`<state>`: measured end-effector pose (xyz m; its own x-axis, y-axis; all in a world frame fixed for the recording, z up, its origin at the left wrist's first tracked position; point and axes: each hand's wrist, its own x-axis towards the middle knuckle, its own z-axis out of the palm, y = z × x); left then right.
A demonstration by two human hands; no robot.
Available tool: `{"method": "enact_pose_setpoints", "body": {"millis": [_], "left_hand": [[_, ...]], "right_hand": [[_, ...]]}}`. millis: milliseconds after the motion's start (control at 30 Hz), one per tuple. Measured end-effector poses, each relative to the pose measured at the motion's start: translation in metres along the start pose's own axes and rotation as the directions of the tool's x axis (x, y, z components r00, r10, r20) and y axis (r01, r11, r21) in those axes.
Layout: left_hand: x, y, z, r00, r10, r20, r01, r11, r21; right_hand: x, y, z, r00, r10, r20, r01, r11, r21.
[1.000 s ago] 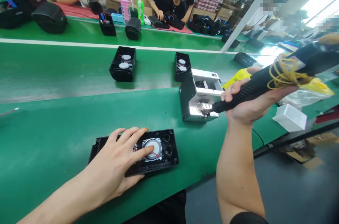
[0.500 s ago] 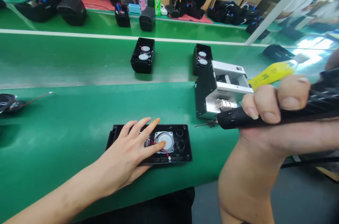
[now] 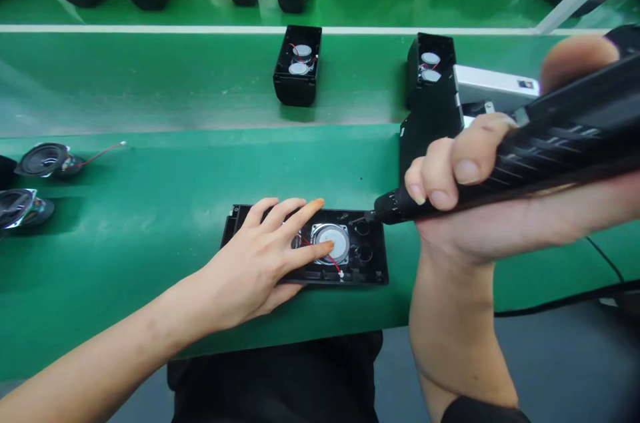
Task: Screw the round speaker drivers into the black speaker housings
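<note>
Head view: the black panel (image 3: 350, 263) is laid flat on the green bench (image 3: 150, 209), close to the bench's near edge. The left hand (image 3: 260, 263) is pressed palm-down on the left part of the panel, fingers spread wide and holding nothing; the forefinger tip is set against the round speaker driver (image 3: 331, 241) mounted in the panel, and the forearm is stretched in from the lower left. A red wire (image 3: 334, 263) is seen crossing the driver toward the panel's near edge. To the right of the panel and above it, the right hand (image 3: 470, 196) is wrapped around the black electric screwdriver (image 3: 550, 149), which is held nearly level, with its tip (image 3: 367, 215) brought to the panel's far right corner. Whether the bit touches the panel cannot be told. The rear of the screwdriver is cut off by the right edge, and the thumb is blurred.

Behind the panel, two open black speaker housings (image 3: 297, 66) (image 3: 431, 63) are stood on the belt. A white and black machine (image 3: 480, 86) is largely hidden behind the right hand. Far left of the panel, two loose speaker drivers (image 3: 43, 159) (image 3: 20, 206) are laid, the nearer one partly cut off. Further black housings beyond the white line are cropped by the top edge.
</note>
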<state>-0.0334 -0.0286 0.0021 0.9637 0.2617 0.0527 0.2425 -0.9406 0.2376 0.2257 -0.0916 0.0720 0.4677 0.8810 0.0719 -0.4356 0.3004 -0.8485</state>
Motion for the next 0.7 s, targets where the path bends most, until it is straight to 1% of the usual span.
{"method": "enact_pose_setpoints", "body": {"millis": [67,100,200,300,367,400,533,700], "left_hand": [[0.001,0.0,-0.001,1.0,0.006,-0.001,-0.006,1.0,0.003],[0.002,-0.001,-0.001,1.0,0.012,-0.006,-0.012,1.0,0.004],[0.005,-0.002,-0.001,1.0,0.019,-0.008,-0.019,1.0,0.011],[0.006,-0.003,-0.001,1.0,0.016,0.009,-0.017,1.0,0.019],[0.007,-0.002,-0.002,1.0,0.014,0.011,-0.014,1.0,0.022],[0.007,-0.002,-0.002,1.0,0.014,0.01,-0.014,1.0,0.024],[0.007,-0.001,-0.002,1.0,0.011,0.009,-0.011,1.0,0.027],[0.007,-0.001,-0.002,1.0,0.011,0.011,-0.012,1.0,0.029]], "right_hand": [[-0.001,0.003,0.01,0.99,-0.142,-0.014,0.142,0.99,-0.007],[-0.001,0.005,0.014,0.985,-0.171,-0.036,0.17,0.985,-0.023],[0.0,0.007,0.025,0.98,-0.172,-0.103,0.163,0.983,-0.087],[0.002,0.009,0.03,0.982,-0.147,-0.118,0.128,0.979,-0.157],[0.003,0.012,0.028,0.99,-0.109,-0.086,0.091,0.979,-0.182],[0.004,0.014,0.026,0.993,-0.104,-0.056,0.092,0.98,-0.179],[0.005,0.025,0.014,0.981,-0.188,0.042,0.192,0.974,-0.121],[0.006,0.032,0.009,0.976,-0.209,0.065,0.214,0.972,-0.097]]}}
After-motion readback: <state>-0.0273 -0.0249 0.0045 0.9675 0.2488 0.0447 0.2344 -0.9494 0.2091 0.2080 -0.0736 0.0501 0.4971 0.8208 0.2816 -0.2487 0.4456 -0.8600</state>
